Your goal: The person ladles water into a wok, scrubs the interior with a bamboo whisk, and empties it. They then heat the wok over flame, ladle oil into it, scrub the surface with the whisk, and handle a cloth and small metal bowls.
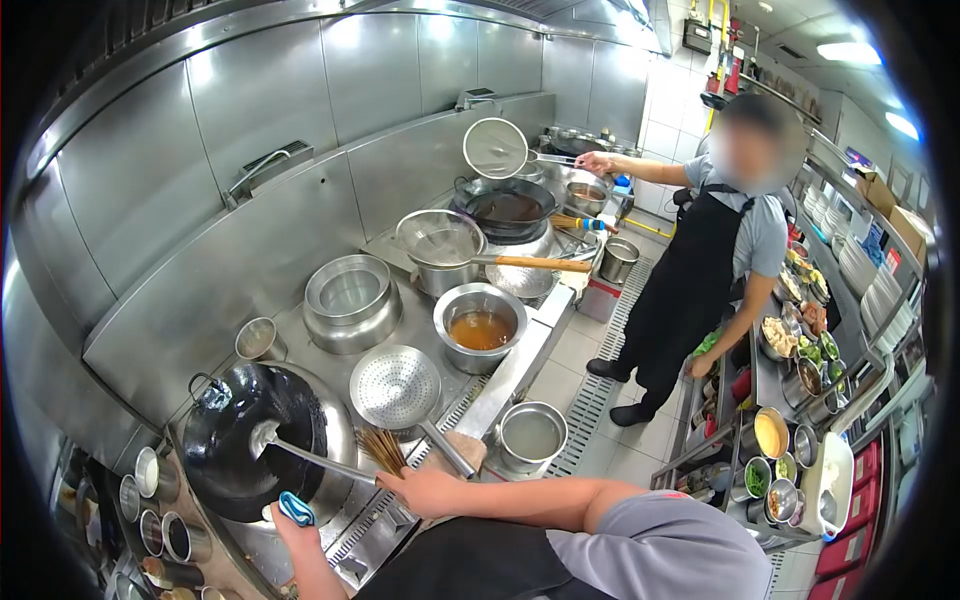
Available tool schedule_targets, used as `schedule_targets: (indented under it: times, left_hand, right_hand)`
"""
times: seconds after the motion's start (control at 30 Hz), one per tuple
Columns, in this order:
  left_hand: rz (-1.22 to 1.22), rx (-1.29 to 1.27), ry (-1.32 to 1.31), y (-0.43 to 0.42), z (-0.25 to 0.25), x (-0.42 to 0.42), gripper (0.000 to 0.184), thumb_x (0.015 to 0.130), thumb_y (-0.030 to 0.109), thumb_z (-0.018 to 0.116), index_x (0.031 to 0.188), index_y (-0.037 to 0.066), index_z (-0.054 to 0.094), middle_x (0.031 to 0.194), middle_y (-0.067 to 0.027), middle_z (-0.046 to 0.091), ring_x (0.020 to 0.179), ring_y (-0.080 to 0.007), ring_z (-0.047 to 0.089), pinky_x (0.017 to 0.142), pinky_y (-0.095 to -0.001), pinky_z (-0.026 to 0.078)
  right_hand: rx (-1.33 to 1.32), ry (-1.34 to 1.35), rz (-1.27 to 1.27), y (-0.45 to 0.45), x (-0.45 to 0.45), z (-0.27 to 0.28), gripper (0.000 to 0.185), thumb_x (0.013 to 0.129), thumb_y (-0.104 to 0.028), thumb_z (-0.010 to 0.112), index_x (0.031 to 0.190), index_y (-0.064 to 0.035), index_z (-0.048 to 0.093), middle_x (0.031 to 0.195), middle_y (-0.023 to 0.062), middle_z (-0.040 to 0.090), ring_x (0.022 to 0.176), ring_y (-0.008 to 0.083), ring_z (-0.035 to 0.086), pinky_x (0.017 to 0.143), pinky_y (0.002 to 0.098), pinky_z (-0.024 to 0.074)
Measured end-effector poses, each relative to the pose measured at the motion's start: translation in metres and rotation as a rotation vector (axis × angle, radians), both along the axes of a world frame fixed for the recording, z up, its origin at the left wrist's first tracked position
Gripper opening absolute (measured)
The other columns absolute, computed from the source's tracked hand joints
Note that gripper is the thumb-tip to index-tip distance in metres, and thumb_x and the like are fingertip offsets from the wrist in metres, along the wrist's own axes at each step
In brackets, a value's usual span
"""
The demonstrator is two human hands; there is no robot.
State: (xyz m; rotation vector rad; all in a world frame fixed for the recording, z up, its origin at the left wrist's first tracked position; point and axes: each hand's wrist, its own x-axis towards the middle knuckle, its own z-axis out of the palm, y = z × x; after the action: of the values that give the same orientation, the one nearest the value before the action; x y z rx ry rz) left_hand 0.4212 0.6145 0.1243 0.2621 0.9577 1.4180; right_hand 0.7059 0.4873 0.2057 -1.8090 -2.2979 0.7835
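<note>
My left hand is closed on a folded blue and white cloth at the near rim of the black wok. A metal ladle lies across the wok with its bowl inside. My right hand is closed around the ladle's handle end. Right behind those fingers is a bamboo brush; whether they touch it is unclear. A perforated strainer lies beyond the brush, its handle pointing toward my right forearm. The wok's inside looks dark and shiny.
A pot of amber liquid, stacked metal pots and a mesh strainer stand farther back. A co-worker in a black apron holds another strainer. Ingredient bowls line the right; seasoning containers sit lower left.
</note>
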Motion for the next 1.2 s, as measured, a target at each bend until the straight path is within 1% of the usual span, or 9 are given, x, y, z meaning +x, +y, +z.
schedule_targets:
  times: [0.23,0.4,0.53,0.67,0.77,0.87,0.93,1.03,1.2]
  left_hand:
    - [-0.031,-0.015,0.029,0.011,-0.019,-0.013,0.018,0.088,0.027,0.050,0.084,0.016,0.063,0.087,0.0031,0.065,0.080,-0.0136,0.061,0.076,-0.0289,0.049]
    - [-0.060,-0.048,0.071,0.016,-0.025,-0.021,0.018,0.088,0.028,0.050,0.076,0.018,0.059,0.078,0.0045,0.061,0.075,-0.0119,0.058,0.070,-0.0276,0.047]
    - [-0.148,-0.003,0.049,0.023,-0.051,-0.036,0.032,0.090,0.040,0.051,0.102,0.015,0.066,0.099,-0.0026,0.068,0.092,-0.0190,0.062,0.083,-0.0358,0.050]
    - [-0.082,0.000,0.055,0.009,-0.035,-0.026,0.023,0.090,0.035,0.055,0.094,0.014,0.066,0.088,-0.0014,0.067,0.080,-0.0179,0.063,0.072,-0.0342,0.051]
    - [-0.037,-0.052,0.031,0.004,-0.020,-0.016,0.019,0.088,0.031,0.056,0.084,0.015,0.064,0.078,-0.0009,0.065,0.070,-0.0165,0.061,0.064,-0.0325,0.051]
    - [0.006,-0.093,0.027,0.005,-0.009,-0.012,0.019,0.087,0.028,0.056,0.075,0.016,0.063,0.069,-0.0004,0.063,0.061,-0.0151,0.060,0.057,-0.0309,0.050]
    - [0.030,-0.137,0.030,0.002,-0.007,-0.013,0.019,0.088,0.027,0.056,0.075,0.015,0.063,0.069,-0.0001,0.063,0.061,-0.0148,0.060,0.057,-0.0309,0.050]
    - [-0.005,-0.139,0.037,0.003,-0.006,-0.014,0.019,0.088,0.026,0.056,0.075,0.015,0.064,0.069,0.0005,0.063,0.061,-0.0145,0.060,0.057,-0.0309,0.050]
    - [-0.034,-0.139,0.012,0.004,-0.012,-0.020,0.016,0.086,0.025,0.059,0.076,0.014,0.064,0.070,0.0004,0.063,0.061,-0.0148,0.060,0.058,-0.0310,0.051]
  right_hand:
    - [0.040,0.047,-0.039,-0.001,0.001,-0.019,0.059,0.096,-0.022,0.041,0.151,-0.0162,0.019,0.108,0.0228,0.055,0.086,0.0386,0.063,0.075,0.0475,0.0511]
    - [0.000,0.023,-0.023,-0.004,0.001,-0.004,0.061,0.093,-0.015,0.042,0.151,-0.0148,0.021,0.113,0.0232,0.052,0.090,0.0391,0.064,0.076,0.0491,0.0512]
    - [0.017,0.008,-0.035,-0.002,0.004,0.001,0.063,0.088,-0.014,0.046,0.148,-0.0129,0.026,0.112,0.0223,0.053,0.093,0.0386,0.063,0.078,0.0485,0.0506]
    - [0.143,-0.059,-0.012,0.001,0.004,-0.009,0.063,0.084,-0.017,0.052,0.144,-0.0110,0.033,0.105,0.0205,0.056,0.097,0.0373,0.060,0.082,0.0470,0.0487]
    - [0.267,-0.096,0.083,0.010,0.001,0.013,0.067,0.082,-0.021,0.057,0.144,-0.0085,0.036,0.105,0.0185,0.056,0.104,0.0349,0.057,0.087,0.0444,0.0456]
    - [0.370,-0.111,0.231,0.023,-0.015,0.072,0.064,0.088,-0.021,0.054,0.146,-0.0077,0.032,0.106,0.0196,0.059,0.100,0.0335,0.060,0.085,0.0447,0.0462]
    - [0.162,-0.075,0.305,0.033,-0.032,0.109,0.068,0.089,-0.027,0.054,0.148,-0.0053,0.028,0.097,0.0186,0.065,0.088,0.0332,0.065,0.081,0.0446,0.0493]
    - [0.180,-0.017,0.309,0.050,-0.052,0.100,0.072,0.089,-0.033,0.055,0.148,-0.0053,0.023,0.084,0.0187,0.068,0.077,0.0368,0.066,0.073,0.0464,0.0523]
    - [0.116,-0.090,0.354,0.055,-0.065,0.102,0.074,0.089,-0.036,0.055,0.148,-0.0058,0.023,0.088,0.0194,0.068,0.082,0.0363,0.067,0.073,0.0468,0.0528]
